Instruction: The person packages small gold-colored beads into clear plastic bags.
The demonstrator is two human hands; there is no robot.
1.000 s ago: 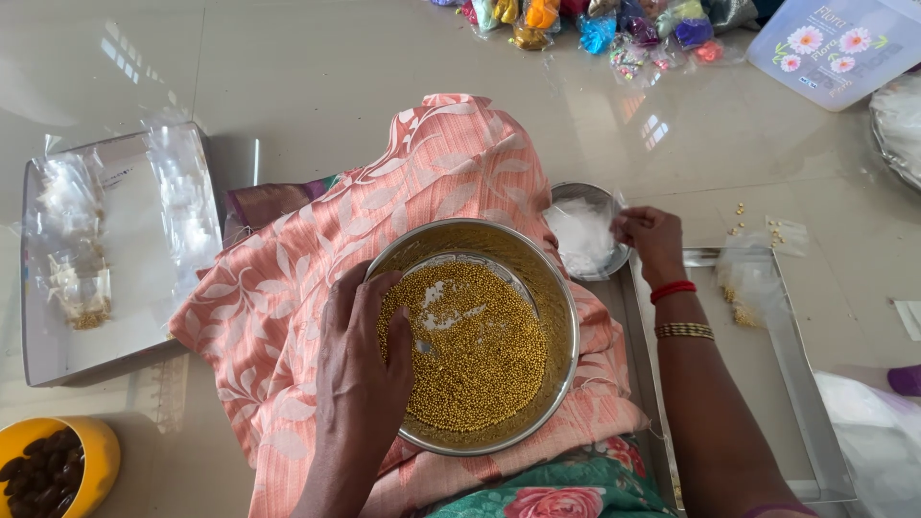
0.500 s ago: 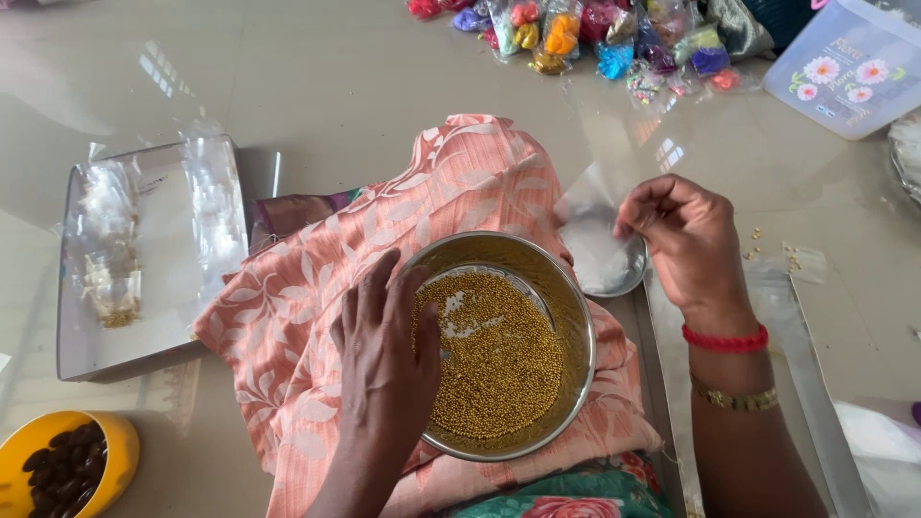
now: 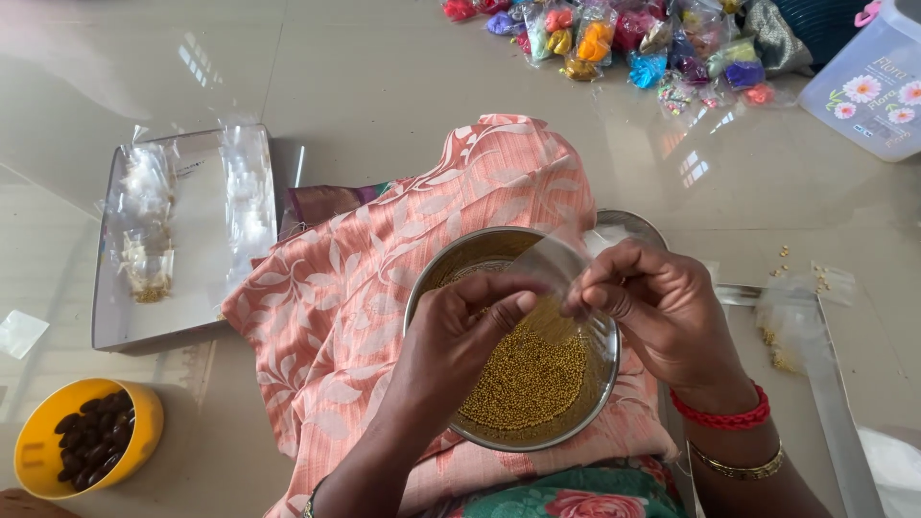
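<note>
Pouch (image 3: pixel 549 264), clear, pinched by both hands, left (image 3: pixel 460 336) and right (image 3: pixel 652 307), above the bead bowl (image 3: pixel 537 384), mouth toward six o'clock.

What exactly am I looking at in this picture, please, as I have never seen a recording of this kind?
There is no machine here: a camera worn on a person's head looks down at their two bare hands. The left hand and the right hand together pinch a small clear plastic bag over a steel bowl of tiny golden beads. The bowl rests on a pink flowered cloth. On the floor to the left lie a flat tray with more clear bags and a yellow bowl of dark pieces. Coloured packets and a white plastic tub lie at the top.
</note>
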